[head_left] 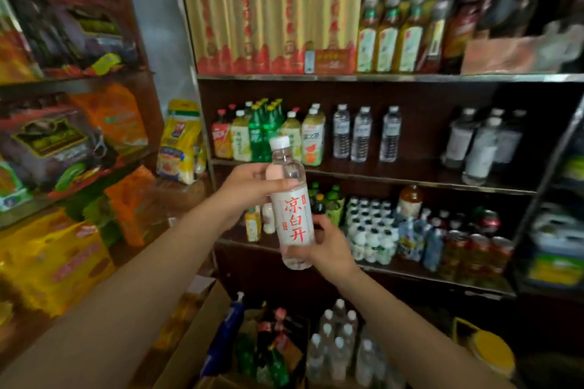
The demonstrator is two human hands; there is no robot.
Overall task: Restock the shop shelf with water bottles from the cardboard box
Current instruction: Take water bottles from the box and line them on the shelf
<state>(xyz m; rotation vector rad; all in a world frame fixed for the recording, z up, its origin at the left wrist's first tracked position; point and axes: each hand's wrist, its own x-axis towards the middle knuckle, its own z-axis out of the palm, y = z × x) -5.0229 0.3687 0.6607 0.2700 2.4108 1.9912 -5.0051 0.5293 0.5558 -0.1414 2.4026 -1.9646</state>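
A clear water bottle (292,208) with a white cap and a white label with red characters is held upright in front of the shelves. My left hand (249,185) grips its upper part, thumb across the front. My right hand (330,246) holds its lower end from the right. Below, the open cardboard box (202,335) holds several white-capped water bottles (335,344). On the middle shelf (420,178) stand clear water bottles (363,134) with a gap to their right, then more white-labelled bottles (477,145).
Green and yellow drink bottles (268,133) fill the middle shelf's left end. The lower shelf carries small white bottles (369,227) and cans (474,249). Snack bags (180,142) and cartons (53,262) crowd the left rack. A yellow-lidded container (489,350) sits at bottom right.
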